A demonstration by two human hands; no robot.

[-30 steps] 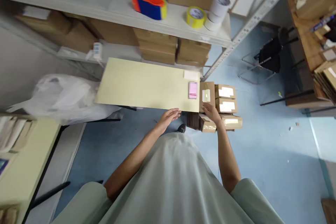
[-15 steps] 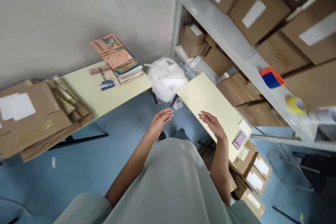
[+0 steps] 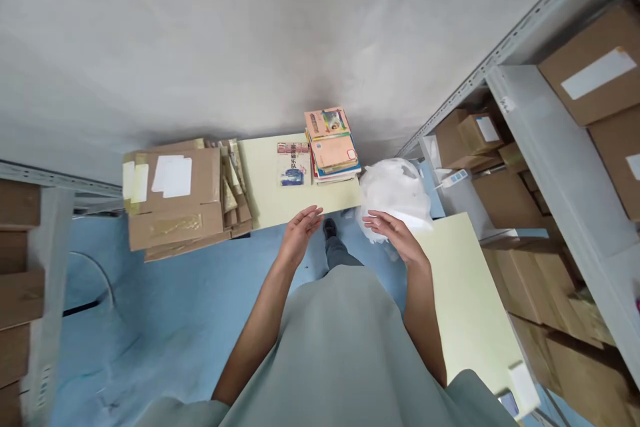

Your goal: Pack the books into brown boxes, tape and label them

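My left hand (image 3: 300, 233) is raised in front of me with its fingers stretched out and nothing in it. Facing it, my right hand (image 3: 395, 233) is also held up, fingers extended and holding nothing. Beyond them, a stack of books (image 3: 333, 147) stands on a pale yellow table (image 3: 267, 207) against the wall. A single book (image 3: 293, 164) with a blue picture on its cover lies flat just left of the stack. A white plastic bag (image 3: 393, 190) bulges at the table's right end, behind my right hand. Neither hand touches any of these.
Flattened cardboard boxes (image 3: 175, 193) are piled on the table's left part. A second pale table (image 3: 470, 293) stands on my right, with a phone (image 3: 509, 403) near its end. Shelves (image 3: 565, 147) with cartons rise at the right, and another rack (image 3: 55, 293) stands at the left.
My view has swung left, so the wall table with the books now lies straight ahead and the side table is further right. Both hands stay raised and apart.
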